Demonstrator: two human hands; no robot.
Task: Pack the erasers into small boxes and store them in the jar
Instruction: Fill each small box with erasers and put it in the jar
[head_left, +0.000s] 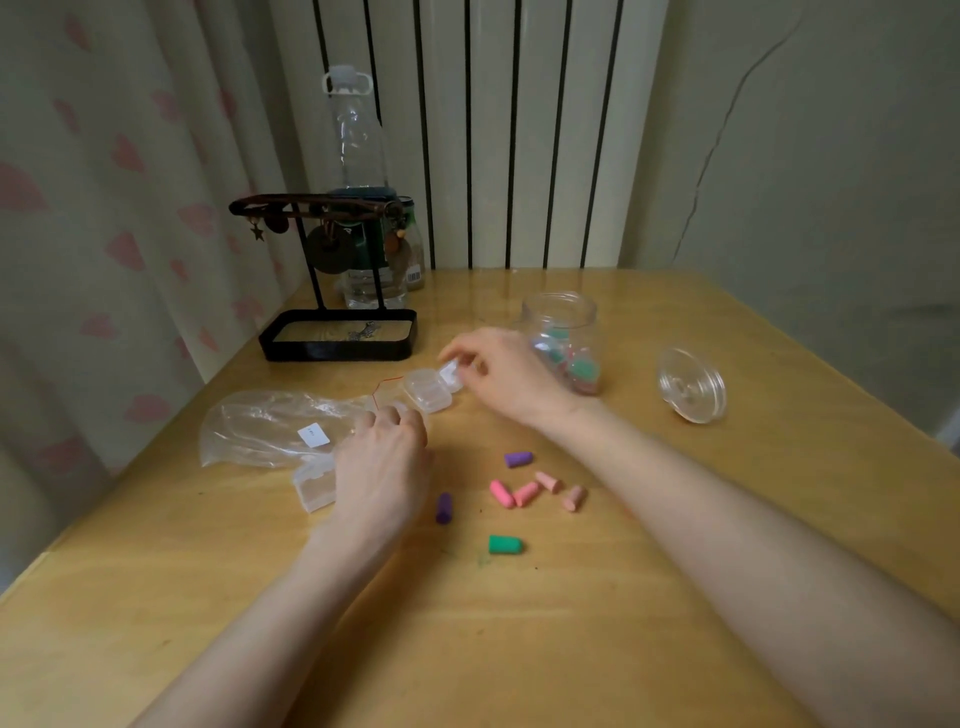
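Observation:
Several small erasers lie loose on the wooden table: two purple erasers (518, 459), several pink erasers (524, 493) and a green eraser (505, 544). My right hand (501, 374) pinches a small clear box (451, 372) next to a stack of clear boxes (427, 391). My left hand (383, 462) rests with curled fingers at the mouth of a clear plastic bag (270, 426); what it holds is hidden. Another clear box (313, 483) lies beside its wrist. The open glass jar (563, 338) behind my right hand holds several filled boxes.
The jar's glass lid (691, 384) lies on the table to the right. A black jewellery stand (337, 332) with a tray and a plastic bottle (358, 182) stand at the back left. A curtain hangs left, a radiator behind.

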